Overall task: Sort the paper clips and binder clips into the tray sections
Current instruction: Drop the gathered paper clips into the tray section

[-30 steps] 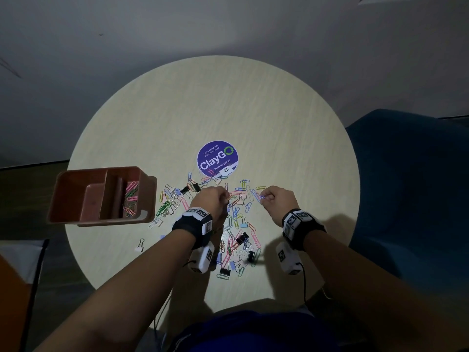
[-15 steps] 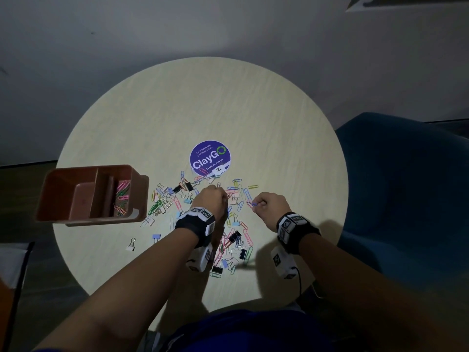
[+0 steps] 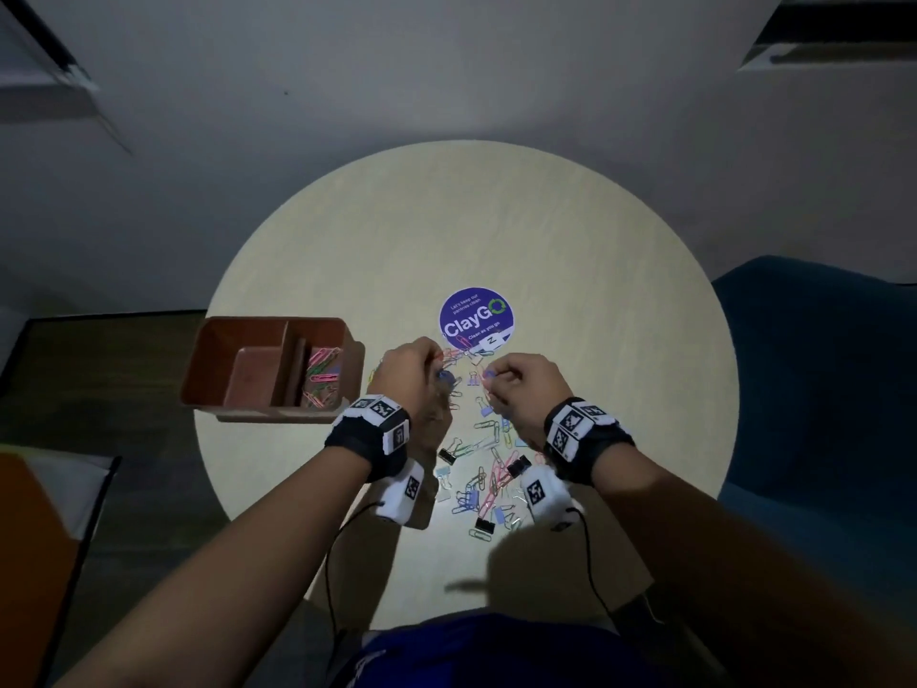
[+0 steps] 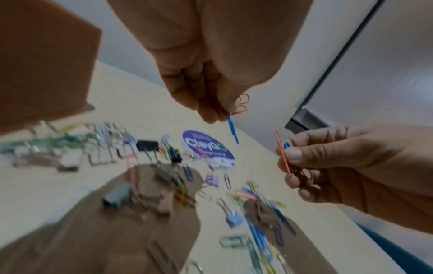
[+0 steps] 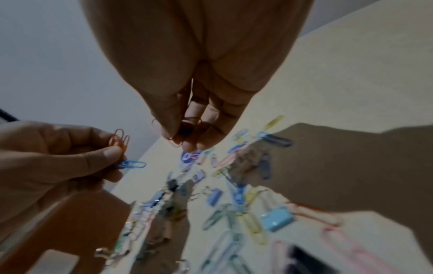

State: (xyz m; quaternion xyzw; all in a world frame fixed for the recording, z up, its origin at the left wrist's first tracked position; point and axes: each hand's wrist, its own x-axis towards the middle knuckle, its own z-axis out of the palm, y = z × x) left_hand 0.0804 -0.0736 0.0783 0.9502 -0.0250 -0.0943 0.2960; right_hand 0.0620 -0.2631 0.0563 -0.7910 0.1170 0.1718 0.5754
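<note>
My left hand [image 3: 436,367] is raised over the pile and pinches orange paper clips [image 4: 243,103] and a blue one [image 4: 233,129]. My right hand [image 3: 491,379], close beside it, pinches a small bunch with a pink paper clip [image 4: 282,152] sticking up. Loose coloured paper clips and binder clips [image 3: 481,469] lie scattered on the round table [image 3: 570,240] below and behind both hands. The brown tray [image 3: 213,335] sits at the table's left edge. Its right section holds coloured paper clips [image 3: 322,377]; the other sections look bare.
A purple ClayGo sticker [image 3: 476,320] marks the table centre just beyond my fingers. Black binder clips [image 3: 484,526] lie near the front of the pile. A blue chair [image 3: 818,389] stands to the right. The tray overhangs the table edge.
Both hands have risen off the pile with clips pinched, and they now sit closer to the sticker. The tray has not moved on the table.
</note>
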